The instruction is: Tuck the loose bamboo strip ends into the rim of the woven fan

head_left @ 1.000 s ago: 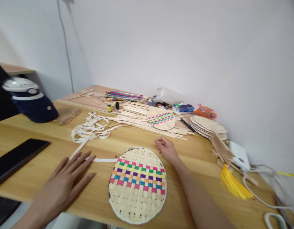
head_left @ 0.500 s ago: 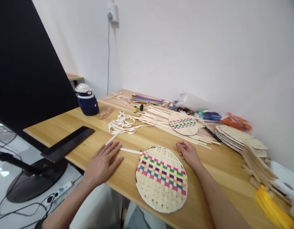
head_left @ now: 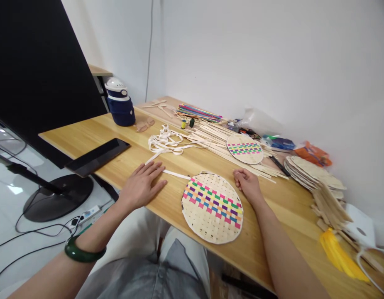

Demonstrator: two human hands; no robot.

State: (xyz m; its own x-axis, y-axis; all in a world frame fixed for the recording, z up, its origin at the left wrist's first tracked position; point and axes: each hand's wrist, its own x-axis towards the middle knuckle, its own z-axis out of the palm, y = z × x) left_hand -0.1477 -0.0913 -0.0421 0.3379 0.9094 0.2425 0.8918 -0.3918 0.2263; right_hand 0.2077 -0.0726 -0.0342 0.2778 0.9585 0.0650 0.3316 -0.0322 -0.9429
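A round woven bamboo fan panel [head_left: 212, 207] with pink, green, yellow, purple, orange and blue strips lies flat near the table's front edge. White edging runs round part of its rim, and a cream fabric tape [head_left: 177, 174] trails from its upper left. My left hand [head_left: 143, 185] lies flat across that tape, fingers stretched out. The tape continues beyond my fingers to a loose tangled heap [head_left: 167, 140]. To the right of the panel, apart from it, my right hand [head_left: 247, 183] rests on the table with its fingers curled in; I see nothing in them.
Behind lie pale bamboo strips [head_left: 207, 139], a second woven panel [head_left: 245, 148], coloured strips [head_left: 198, 112] and thread spools [head_left: 192, 123]. A black tablet [head_left: 100, 157] and blue jug [head_left: 121, 109] are left. Stacked panels [head_left: 314, 172] and yellow tassels [head_left: 339, 255] are right.
The camera has tilted downward, so the table appears higher and more of my lap and left forearm shows. Both hands and the woven panel keep their places on the table.
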